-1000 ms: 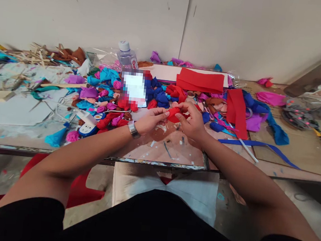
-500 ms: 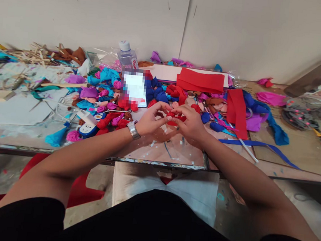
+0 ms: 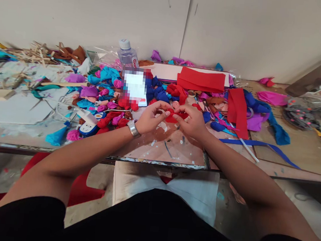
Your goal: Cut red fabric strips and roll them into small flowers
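Between my two hands, above the near middle of the table, is a small red crepe-like piece. My left hand, with a metal watch on its wrist, pinches the piece's left side between thumb and fingers. From the right, my right hand holds the same piece with curled fingers, its thumb near my left thumb. Part of the red piece is hidden behind the fingers. Just beyond my hands lie crumpled red and blue pieces and a small roll.
A lit phone stands left of centre before a plastic bottle. Red strips lie at the back. Pink and blue bundles, a power strip and white sheets spread leftward. A blue ribbon and dark bottle are right.
My fingertips have shifted slightly around the red piece, and my right thumb now lies nearer the left one. The red piece has turned a little and its shape looks different.
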Available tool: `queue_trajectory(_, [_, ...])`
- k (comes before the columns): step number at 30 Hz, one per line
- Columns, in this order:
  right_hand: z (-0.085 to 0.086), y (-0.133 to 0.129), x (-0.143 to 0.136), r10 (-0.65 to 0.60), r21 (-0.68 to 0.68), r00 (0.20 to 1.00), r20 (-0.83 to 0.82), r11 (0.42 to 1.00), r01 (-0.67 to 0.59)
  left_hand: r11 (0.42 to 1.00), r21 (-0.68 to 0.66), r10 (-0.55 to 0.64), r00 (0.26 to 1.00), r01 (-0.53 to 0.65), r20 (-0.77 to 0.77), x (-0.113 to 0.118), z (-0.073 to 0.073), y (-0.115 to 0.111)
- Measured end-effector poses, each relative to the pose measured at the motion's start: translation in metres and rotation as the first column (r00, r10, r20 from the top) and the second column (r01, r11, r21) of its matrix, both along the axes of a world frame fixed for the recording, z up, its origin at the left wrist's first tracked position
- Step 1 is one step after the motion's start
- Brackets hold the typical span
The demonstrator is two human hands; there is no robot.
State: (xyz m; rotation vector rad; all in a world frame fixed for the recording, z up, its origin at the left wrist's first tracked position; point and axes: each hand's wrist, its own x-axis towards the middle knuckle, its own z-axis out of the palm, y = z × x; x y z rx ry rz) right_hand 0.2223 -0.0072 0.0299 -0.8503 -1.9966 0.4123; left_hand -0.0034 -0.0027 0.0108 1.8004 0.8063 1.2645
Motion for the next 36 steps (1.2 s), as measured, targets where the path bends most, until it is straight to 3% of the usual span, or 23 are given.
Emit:
queue_trajectory(20, [0.0009,0.0004,-0.0006,-0.027,0.006,0.999,0.029,1.0,0.027,1.0,0.024,0.014,0.998,-0.012,-0.061,-0.0021,-0.0012,0.0013])
queue_trajectory(30, [0.0003,-0.0017,-0.0017,-0.018,-0.014,1.0,0.007,1.0,0.018,0.999,0.025,-0.016,0.995,0.019,-0.098,-0.0017,0.001,-0.0021])
queue_trajectory(36, [0.0003,-0.002,-0.0011,-0.022,-0.033,1.0,0.003,0.999,0.022,0.996,-0.028,-0.085,0.996,0.084,-0.035,0.0016,-0.0011,-0.0038])
